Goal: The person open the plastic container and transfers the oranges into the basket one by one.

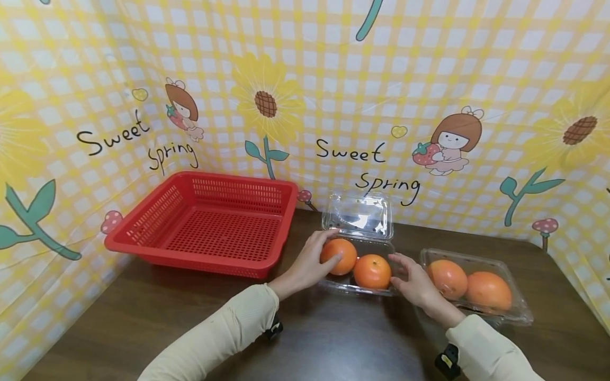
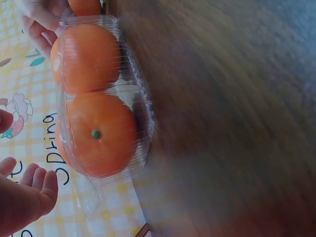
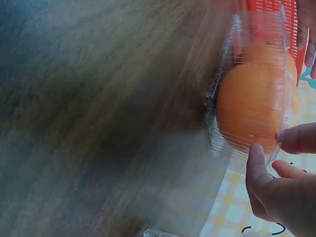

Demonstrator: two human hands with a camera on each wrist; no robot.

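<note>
A clear plastic clamshell box (image 1: pixel 350 289) lies on the table with its lid (image 1: pixel 357 217) raised at the back. Two oranges sit inside: a left orange (image 1: pixel 344 255) and a right orange (image 1: pixel 373 272) with its stem end up. My left hand (image 1: pixel 310 262) is spread at the box's left side, thumb in front of the left orange in the head view; the left wrist view shows its fingers apart from the fruit. At the other end, my right hand (image 1: pixel 416 283) has its fingers loosely bent, with fingertips (image 3: pixel 256 150) right at the box's end wall.
A red plastic basket (image 1: pixel 219 262) with a slotted bottom stands at the left. Close to my right forearm is a second clear box (image 1: pixel 521 312) with two more oranges (image 1: pixel 488 291). A yellow checked cloth (image 1: pixel 295 95) hangs behind the dark wooden table (image 1: pixel 310 338).
</note>
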